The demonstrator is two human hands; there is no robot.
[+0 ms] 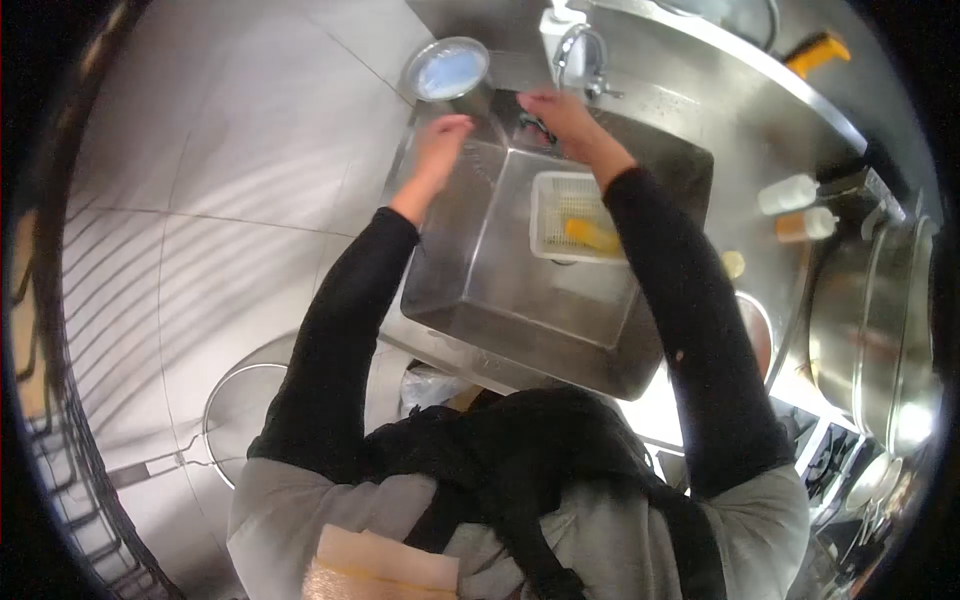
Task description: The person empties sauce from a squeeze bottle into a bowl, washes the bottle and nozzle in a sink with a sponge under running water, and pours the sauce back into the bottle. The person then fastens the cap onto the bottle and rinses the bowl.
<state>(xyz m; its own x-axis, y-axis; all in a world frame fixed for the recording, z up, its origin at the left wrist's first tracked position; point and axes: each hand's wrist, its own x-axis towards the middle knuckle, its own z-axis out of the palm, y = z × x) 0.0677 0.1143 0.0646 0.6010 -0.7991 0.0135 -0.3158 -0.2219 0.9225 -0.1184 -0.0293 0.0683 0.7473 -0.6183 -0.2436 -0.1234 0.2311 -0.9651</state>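
Both of my hands are raised over the far end of a steel sink (540, 310). My left hand (442, 145) is near a round metal container (447, 72) with something light blue in it; its fingers are blurred. My right hand (565, 118) is just in front of the faucet (582, 60), its fingers bent, and a small dark object (538, 128) shows below it. Whether that hand holds anything is unclear. In the sink, a white plastic basket (545, 215) holds a yellow item (592, 235), partly hidden by my right forearm.
A white dispenser (557, 35) stands by the faucet. On the right are squeeze bottles (788, 194), a large metal pot (870, 320) and a stove (830, 455). A yellow-handled tool (820, 52) lies at the upper right. A round mesh strainer (240, 420) hangs at the lower left.
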